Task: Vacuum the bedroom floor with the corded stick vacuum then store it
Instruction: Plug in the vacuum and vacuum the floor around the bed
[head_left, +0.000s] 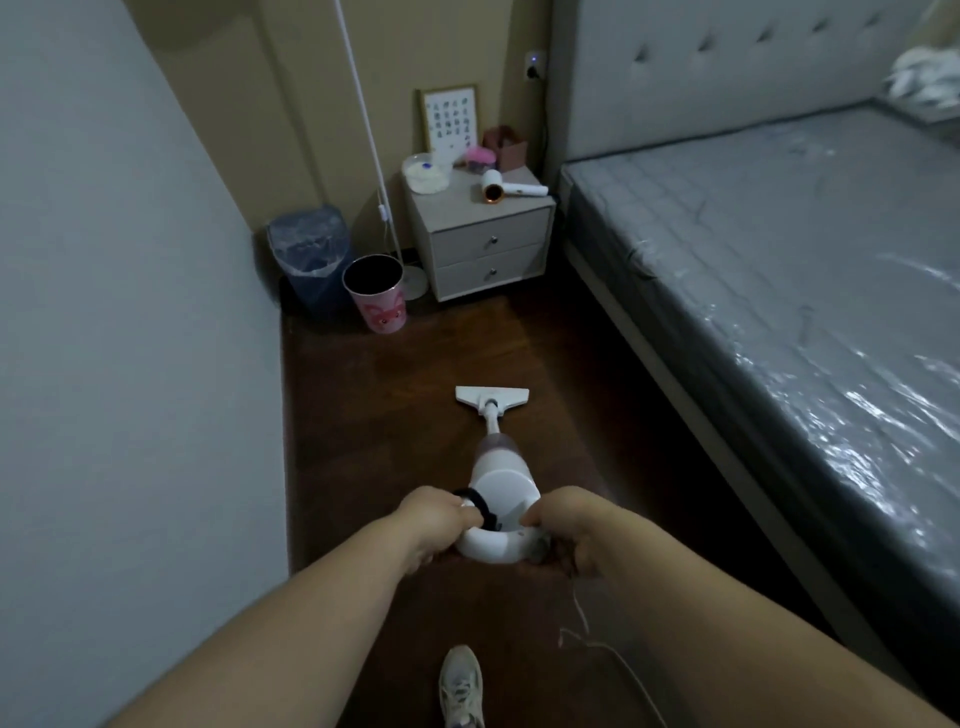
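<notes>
A grey-blue wall (130, 312) runs down the left edge of the dark wooden floor (374, 405). In the far left corner of the floor stands a bin lined with a blue bag (309, 254), and a pink bucket (375, 293) stands just beside it. A white lamp pole (363, 130) rises behind them. Next comes a grey nightstand with 2 drawers (488, 249); on its top lie a framed print (450, 122), a white tub (427, 173) and a white hair dryer (511, 189).

Near the middle of the floor, the white stick vacuum (498, 467) leans toward the person, its flat head (492, 397) on the boards. The left hand (431, 525) curls around the black strap at the handle's left side. The right hand (571, 530) grips the handle's right side. A thin cord (613, 654) trails on the floor below. 1 pale sneaker (461, 686) shows at the bottom edge. A plastic-wrapped mattress (779, 270) fills the right side.
</notes>
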